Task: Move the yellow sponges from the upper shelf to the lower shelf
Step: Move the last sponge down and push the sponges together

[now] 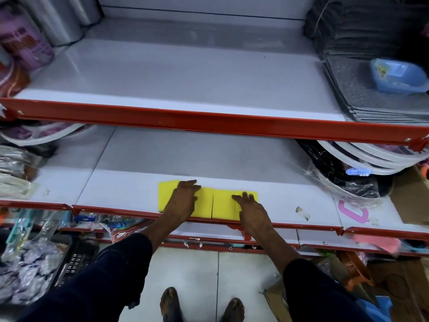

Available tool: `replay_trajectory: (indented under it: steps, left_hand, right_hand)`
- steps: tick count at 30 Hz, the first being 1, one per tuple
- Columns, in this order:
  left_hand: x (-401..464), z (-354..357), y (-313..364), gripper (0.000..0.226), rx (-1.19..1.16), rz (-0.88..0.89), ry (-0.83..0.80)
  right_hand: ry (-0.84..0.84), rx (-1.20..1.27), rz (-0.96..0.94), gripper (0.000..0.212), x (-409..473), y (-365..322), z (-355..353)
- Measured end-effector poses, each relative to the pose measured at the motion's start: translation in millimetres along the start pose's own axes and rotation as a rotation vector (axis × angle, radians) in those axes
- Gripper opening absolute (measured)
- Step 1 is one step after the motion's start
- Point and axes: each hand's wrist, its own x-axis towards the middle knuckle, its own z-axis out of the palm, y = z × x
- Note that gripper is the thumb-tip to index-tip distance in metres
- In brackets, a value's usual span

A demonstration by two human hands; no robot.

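Several yellow sponges (222, 204) lie flat in a row at the front of the lower shelf (130, 189), just behind its red edge. My left hand (183, 199) rests palm down on the left sponges, fingers spread. My right hand (251, 211) rests palm down on the right sponges. Neither hand grips anything. The upper shelf (174, 73) has a bare white middle with no yellow sponge on it.
Grey mats (362, 94) with a blue plastic tub (394, 75) fill the upper shelf's right side; wrapped rolls (27, 43) stand at its left. White-rimmed plates (371, 156) and black wrapped pans (343, 180) crowd the lower shelf's right. Packaged goods (14, 173) sit left.
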Motion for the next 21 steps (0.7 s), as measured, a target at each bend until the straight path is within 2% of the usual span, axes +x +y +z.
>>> replay_trajectory:
  steps: [4, 6, 10, 14, 21]
  left_hand:
    - [-1.3, -19.9, -26.0, 0.057, 0.216, -0.282, -0.019]
    - [-5.9, -21.3, -38.3, 0.057, 0.248, -0.339, -0.091]
    - [-8.7, -11.2, -60.2, 0.063, 0.162, -0.273, -0.159]
    - [-11.4, -9.8, -48.8, 0.066, 0.12, -0.203, -0.165]
    - [-11.9, -13.1, -31.9, 0.059, 0.189, -0.177, -0.198]
  right_hand:
    - [-0.01, -0.004, 0.017, 0.081, 0.1, -3.3, 0.5]
    - [-0.005, -0.001, 0.031, 0.08, -0.2, -4.9, 1.3]
    - [0.015, 0.016, 0.045, 0.079, 0.6, -8.2, 2.1]
    - [0.018, 0.02, 0.057, 0.077, -0.9, -9.8, 2.7]
    - [-0.015, -0.002, 0.084, 0.078, -3.3, -17.2, -1.9]
